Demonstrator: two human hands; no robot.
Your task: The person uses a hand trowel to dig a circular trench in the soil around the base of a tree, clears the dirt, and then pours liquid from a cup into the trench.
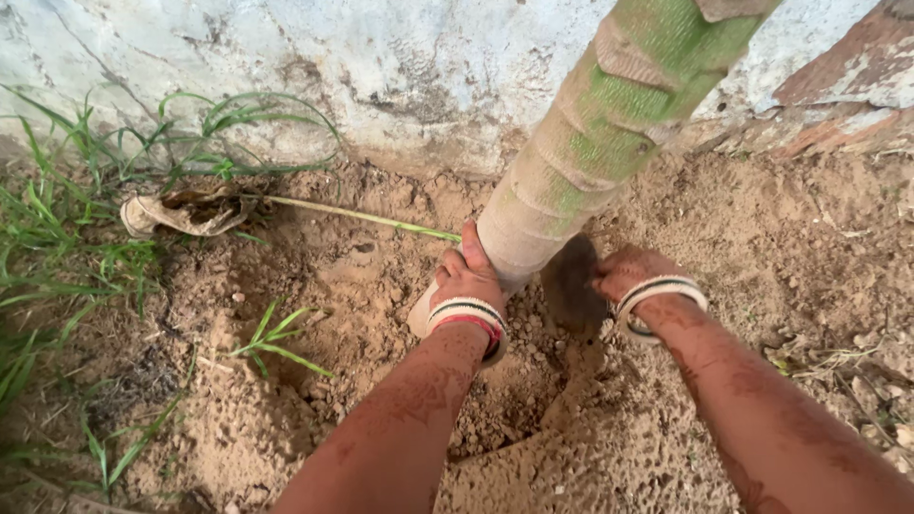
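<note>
While the thick green-and-tan banded plant stem (581, 152) leans from the loose brown soil pit (514, 400), my left hand (466, 281) is clamped round its base. Right hand (628, 276) presses a dark soil clod (571, 281) beside it; can't tell how tightly it grips. Hole dug, base not yet covered, I judge. No containers visible.

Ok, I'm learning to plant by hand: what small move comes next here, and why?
Probably press loose soil in against the trunk: both hands, left and right, sit at its base, and an open hollow shows just below them.
</note>
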